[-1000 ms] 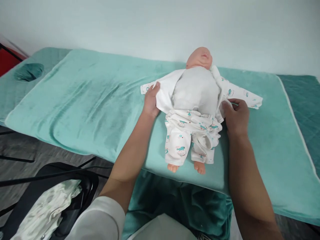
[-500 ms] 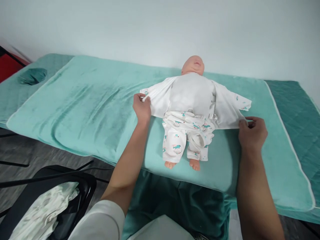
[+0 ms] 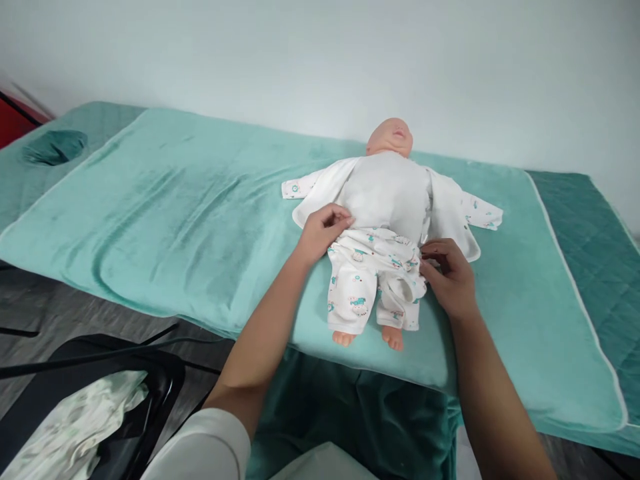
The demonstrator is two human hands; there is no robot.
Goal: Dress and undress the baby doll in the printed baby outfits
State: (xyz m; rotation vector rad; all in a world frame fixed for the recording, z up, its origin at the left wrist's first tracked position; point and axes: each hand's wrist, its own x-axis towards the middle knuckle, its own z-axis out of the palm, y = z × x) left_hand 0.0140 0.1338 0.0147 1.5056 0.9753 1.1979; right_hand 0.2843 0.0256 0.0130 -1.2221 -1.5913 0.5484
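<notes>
A baby doll lies face up on a green-covered bed, its feet towards me. It wears an open white baby shirt with printed sleeves, whose front panels are spread to both sides of the grey-white torso. Printed white baby pants are bunched at its waist and hips. My left hand is closed in a pinch at the waistband's left corner. On the other side, my right hand has its bent fingers closed on the pants at the hip; its fingertips are partly hidden.
The green bed cover stretches far to the left, up to a face hole. A white wall stands behind the bed. At lower left, a black chair holds a crumpled pale cloth.
Both hands have let go of the shirt's front panels and moved inward to the pants' waist. The shirt panels now lie folded outward at the doll's sides.
</notes>
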